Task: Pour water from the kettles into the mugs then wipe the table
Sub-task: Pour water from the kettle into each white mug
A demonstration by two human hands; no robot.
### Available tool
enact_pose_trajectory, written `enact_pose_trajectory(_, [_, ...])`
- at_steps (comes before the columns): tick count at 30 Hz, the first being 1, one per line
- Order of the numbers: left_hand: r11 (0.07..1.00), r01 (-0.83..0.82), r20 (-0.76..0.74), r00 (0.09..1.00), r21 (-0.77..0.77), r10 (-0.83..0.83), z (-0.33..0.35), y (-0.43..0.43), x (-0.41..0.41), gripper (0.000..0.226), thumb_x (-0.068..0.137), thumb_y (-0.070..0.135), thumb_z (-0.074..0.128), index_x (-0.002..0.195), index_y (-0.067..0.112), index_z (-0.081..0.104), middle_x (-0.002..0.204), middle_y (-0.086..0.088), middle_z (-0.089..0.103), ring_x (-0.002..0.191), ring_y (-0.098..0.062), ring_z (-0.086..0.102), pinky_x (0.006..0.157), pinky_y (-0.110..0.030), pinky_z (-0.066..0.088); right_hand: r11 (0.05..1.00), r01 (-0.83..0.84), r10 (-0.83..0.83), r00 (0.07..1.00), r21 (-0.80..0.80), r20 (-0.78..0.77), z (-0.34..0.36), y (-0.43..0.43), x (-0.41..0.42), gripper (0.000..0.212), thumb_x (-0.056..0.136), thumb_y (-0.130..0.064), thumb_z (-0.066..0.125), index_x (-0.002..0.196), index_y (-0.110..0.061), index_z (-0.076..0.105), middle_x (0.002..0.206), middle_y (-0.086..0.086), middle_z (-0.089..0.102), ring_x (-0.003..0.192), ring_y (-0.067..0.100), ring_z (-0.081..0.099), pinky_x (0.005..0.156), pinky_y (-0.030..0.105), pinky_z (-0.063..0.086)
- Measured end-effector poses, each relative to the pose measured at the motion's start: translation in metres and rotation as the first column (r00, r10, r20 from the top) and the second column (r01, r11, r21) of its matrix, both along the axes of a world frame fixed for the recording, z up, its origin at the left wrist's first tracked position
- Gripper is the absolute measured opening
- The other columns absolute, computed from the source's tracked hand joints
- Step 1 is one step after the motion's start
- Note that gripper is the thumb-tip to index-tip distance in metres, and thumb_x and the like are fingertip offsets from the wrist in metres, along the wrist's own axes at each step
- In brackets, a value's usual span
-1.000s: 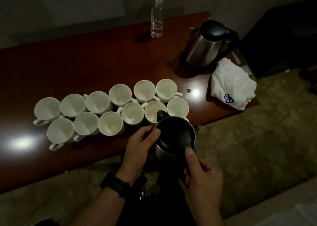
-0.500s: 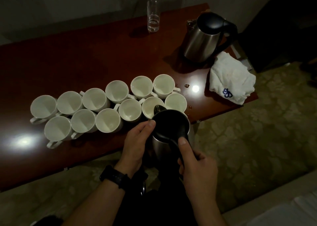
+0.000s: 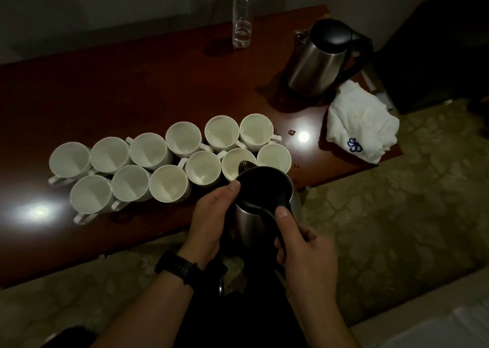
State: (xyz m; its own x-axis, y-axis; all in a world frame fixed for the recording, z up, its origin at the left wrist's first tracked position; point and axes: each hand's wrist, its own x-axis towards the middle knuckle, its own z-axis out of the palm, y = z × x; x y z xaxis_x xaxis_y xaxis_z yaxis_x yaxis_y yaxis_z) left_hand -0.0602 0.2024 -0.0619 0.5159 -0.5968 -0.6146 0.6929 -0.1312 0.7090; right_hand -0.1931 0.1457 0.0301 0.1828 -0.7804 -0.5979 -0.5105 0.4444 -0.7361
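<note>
Right hand [image 3: 304, 252] grips black handle of kettle [image 3: 262, 189], thumb on top. Left hand [image 3: 211, 215] braces kettle's steel side, thumb straight on lid rim; my fingers hidden behind body, cannot tell if curled. Kettle at near edge of table [image 3: 132, 83], spout over mug [image 3: 232, 166] second from right in near row. Second kettle [image 3: 322, 59] and cloth [image 3: 362, 128] at right end of table.

A black wristband [image 3: 177, 267] circles the left wrist; both forearms are bare, above dark clothing.
</note>
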Motion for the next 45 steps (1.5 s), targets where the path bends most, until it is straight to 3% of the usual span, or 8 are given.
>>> enact_pose_trajectory(3, [1.000, 0.020, -0.003, 1.000, 0.003, -0.020, -0.001, 0.000, 0.000, 0.059, 0.072, 0.059, 0.082, 0.110, 0.014, 0.079, 0.116, -0.016, 0.076, 0.113, -0.032, 0.071, 0.104, -0.048, 0.053, 1.000, -0.023, 0.023, 1.000, -0.009, -0.021, 0.001, -0.003, 0.000, 0.057, 0.073, -0.070, 0.065, 0.057, -0.016, 0.068, 0.047, 0.002, 0.060, 0.043, 0.010, 0.056, 0.052, 0.035, 0.044])
enact_pose_trajectory(9, [0.998, 0.065, 0.045, 0.997, -0.020, -0.064, -0.005, 0.005, 0.004, 0.070, 0.066, 0.066, 0.085, 0.111, 0.013, 0.079, 0.117, -0.018, 0.075, 0.116, -0.036, 0.069, 0.110, -0.057, 0.047, 1.000, -0.006, 0.006, 1.000, 0.014, -0.011, 0.002, -0.006, 0.002, 0.059, 0.073, -0.069, 0.066, 0.056, -0.012, 0.066, 0.045, 0.002, 0.057, 0.041, 0.011, 0.051, 0.049, 0.030, 0.040])
enact_pose_trajectory(13, [0.996, 0.083, 0.092, 0.992, -0.022, -0.081, -0.004, 0.009, 0.006, 0.069, 0.067, 0.066, 0.085, 0.113, 0.015, 0.079, 0.117, -0.016, 0.076, 0.116, -0.034, 0.070, 0.108, -0.053, 0.049, 1.000, -0.024, 0.024, 1.000, 0.011, -0.013, 0.000, -0.007, 0.002, 0.057, 0.077, -0.066, 0.066, 0.055, -0.014, 0.066, 0.045, 0.002, 0.057, 0.041, 0.011, 0.053, 0.050, 0.031, 0.040])
enact_pose_trajectory(19, [0.992, 0.115, 0.179, 0.979, -0.059, -0.103, -0.006, 0.012, 0.009, 0.046, 0.086, 0.043, 0.072, 0.127, 0.024, 0.072, 0.128, -0.008, 0.073, 0.125, -0.025, 0.066, 0.107, -0.040, 0.053, 0.999, -0.026, 0.027, 0.999, 0.040, -0.019, 0.002, -0.006, 0.005, 0.057, 0.067, -0.075, 0.063, 0.051, -0.020, 0.067, 0.045, 0.001, 0.057, 0.041, 0.010, 0.052, 0.049, 0.030, 0.040])
enact_pose_trajectory(26, [0.991, 0.120, 0.226, 0.969, -0.063, -0.103, -0.007, 0.016, 0.008, 0.047, 0.087, 0.044, 0.070, 0.130, 0.025, 0.070, 0.132, -0.005, 0.071, 0.129, -0.024, 0.063, 0.110, -0.044, 0.047, 0.998, -0.049, 0.051, 0.998, 0.038, -0.040, 0.001, -0.006, 0.005, 0.057, 0.073, -0.072, 0.064, 0.055, -0.018, 0.068, 0.044, 0.001, 0.056, 0.040, 0.010, 0.051, 0.044, 0.025, 0.038])
enact_pose_trajectory(31, [0.990, 0.115, 0.184, 0.978, -0.075, -0.100, -0.005, 0.012, 0.007, 0.041, 0.082, 0.043, 0.072, 0.121, 0.032, 0.076, 0.128, -0.005, 0.073, 0.126, -0.023, 0.065, 0.105, -0.035, 0.053, 0.998, -0.049, 0.050, 0.998, 0.049, -0.027, 0.003, -0.007, 0.006, 0.060, 0.068, -0.077, 0.061, 0.057, -0.018, 0.069, 0.046, 0.001, 0.058, 0.041, 0.008, 0.053, 0.042, 0.021, 0.039])
enact_pose_trajectory(37, [0.989, 0.133, 0.196, 0.973, -0.062, -0.119, -0.008, 0.012, 0.007, 0.045, 0.085, 0.044, 0.070, 0.126, 0.027, 0.074, 0.129, -0.005, 0.072, 0.128, -0.022, 0.064, 0.106, -0.034, 0.052, 0.996, -0.060, 0.062, 0.998, 0.060, -0.022, 0.001, -0.009, 0.005, 0.053, 0.076, -0.070, 0.065, 0.057, -0.021, 0.069, 0.047, 0.001, 0.059, 0.042, 0.009, 0.053, 0.047, 0.028, 0.040])
enact_pose_trajectory(45, [0.990, 0.141, 0.213, 0.968, -0.010, -0.135, -0.015, 0.015, 0.005, 0.052, 0.086, 0.047, 0.069, 0.130, 0.021, 0.071, 0.131, -0.006, 0.072, 0.129, -0.023, 0.063, 0.114, -0.051, 0.044, 0.994, -0.072, 0.074, 0.997, 0.084, -0.032, 0.000, -0.011, 0.006, 0.051, 0.076, -0.068, 0.066, 0.058, -0.020, 0.070, 0.047, 0.001, 0.059, 0.042, 0.010, 0.053, 0.049, 0.030, 0.040])
